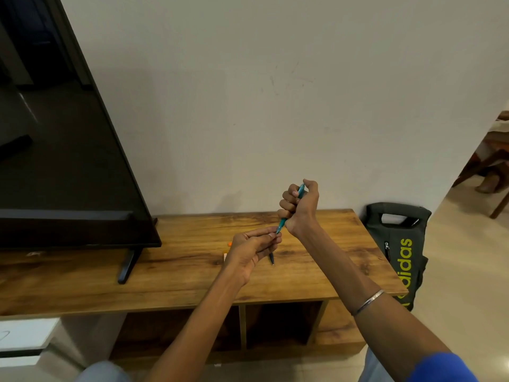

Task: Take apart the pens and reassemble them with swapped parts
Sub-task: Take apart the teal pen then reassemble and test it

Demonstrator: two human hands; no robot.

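Television [63,161] stands left on the cabinet [192,274]; bag [399,252] apparently beside its right end.

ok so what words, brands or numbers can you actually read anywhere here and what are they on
"adidas" in yellow-green letters, running up the side of the dark grey bag on the floor beside the wooden cabinet.
The small orange and white item behind the left hand may carry print, but it is too small to read.

Wooden cabinet [192,274] against a pale wall [248,106], with a black television [63,161] standing on its left part and a dark bag [396,244] with yellow lettering beside its right end.
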